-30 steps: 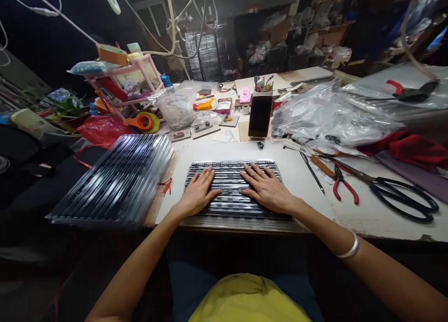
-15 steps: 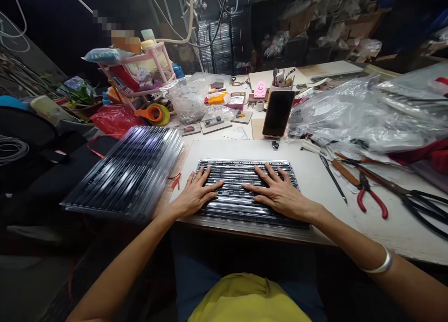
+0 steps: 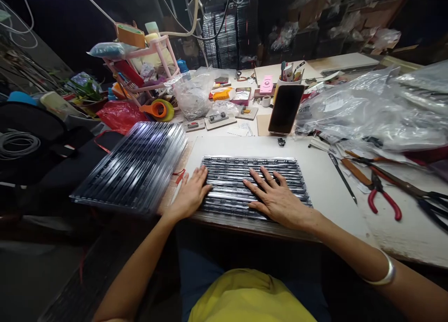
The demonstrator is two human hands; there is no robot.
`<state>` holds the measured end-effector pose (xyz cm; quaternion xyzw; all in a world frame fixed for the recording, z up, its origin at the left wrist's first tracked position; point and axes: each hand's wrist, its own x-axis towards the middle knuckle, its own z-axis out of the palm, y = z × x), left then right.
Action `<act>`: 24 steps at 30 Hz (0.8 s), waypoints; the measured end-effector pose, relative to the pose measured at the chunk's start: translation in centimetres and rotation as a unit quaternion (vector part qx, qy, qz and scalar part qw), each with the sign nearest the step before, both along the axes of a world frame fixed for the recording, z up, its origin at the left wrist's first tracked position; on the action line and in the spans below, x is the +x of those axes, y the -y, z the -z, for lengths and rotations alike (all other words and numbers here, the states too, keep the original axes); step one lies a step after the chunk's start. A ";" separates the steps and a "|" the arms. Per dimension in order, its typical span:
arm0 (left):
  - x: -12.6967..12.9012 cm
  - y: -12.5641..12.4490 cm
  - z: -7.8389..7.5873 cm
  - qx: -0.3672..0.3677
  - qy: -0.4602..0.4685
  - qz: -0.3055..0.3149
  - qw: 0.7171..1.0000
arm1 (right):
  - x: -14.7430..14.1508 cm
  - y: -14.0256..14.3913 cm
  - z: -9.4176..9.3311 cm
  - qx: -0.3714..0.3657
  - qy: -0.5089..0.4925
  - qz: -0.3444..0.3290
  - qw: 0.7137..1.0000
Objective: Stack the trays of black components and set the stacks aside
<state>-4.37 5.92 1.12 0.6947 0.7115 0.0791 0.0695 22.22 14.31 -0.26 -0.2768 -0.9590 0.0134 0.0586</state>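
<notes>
Left hand (image 3: 190, 193), right hand (image 3: 279, 201) palm-down

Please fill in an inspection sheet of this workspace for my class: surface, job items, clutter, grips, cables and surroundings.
Surface: white board on a pale worktable.
Job's things: shiny pack of black strips on the board; similar stack to its left.
Clutter: propped phone, pen, red-handled pliers, plastic bags.
Grips: left grip open at the pack's left edge; right grip open, spread on its top.
Cables: pale cable hanging behind; coiled cable at far left.
Surroundings: pink rack at back left; cardboard boxes at back right.
</notes>
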 end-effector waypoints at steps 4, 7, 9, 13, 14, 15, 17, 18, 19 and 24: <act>-1.1 -0.8 -1.0 0.057 0.049 -0.042 0.996 | -0.1 -0.2 0.3 -0.012 0.004 0.000 1.000; 0.3 -1.6 -1.0 0.040 0.006 -0.014 0.999 | -0.2 -0.2 0.3 -0.013 0.007 0.008 1.000; 1.5 -2.1 -0.8 -0.009 -0.040 0.006 0.999 | -0.2 -0.1 0.2 -0.014 0.008 0.013 1.000; 3.3 -3.1 -0.8 -0.014 -0.087 0.024 0.996 | -0.3 0.3 0.1 -0.023 0.011 0.017 1.000; 3.7 -3.3 -0.8 -0.004 -0.089 0.029 0.996 | -0.3 0.3 0.0 -0.027 0.011 0.020 0.999; 4.1 -3.4 -0.8 0.002 -0.090 0.037 0.995 | -0.3 0.3 -0.1 -0.032 0.010 0.023 0.999; 4.7 -3.6 -0.5 0.000 -0.091 0.053 0.994 | -0.1 0.0 -0.5 -0.053 0.010 0.019 0.998; 4.9 -3.7 -0.3 -0.005 -0.091 0.059 0.994 | 0.0 -0.4 -0.7 -0.069 0.011 0.012 0.997; 5.0 -3.7 -0.1 -0.008 -0.090 0.062 0.994 | 0.2 -0.9 -0.9 -0.084 0.009 0.011 0.996; 4.5 -3.8 0.6 0.021 -0.066 0.069 0.995 | 1.2 -4.2 -1.1 -0.075 -0.019 0.130 0.988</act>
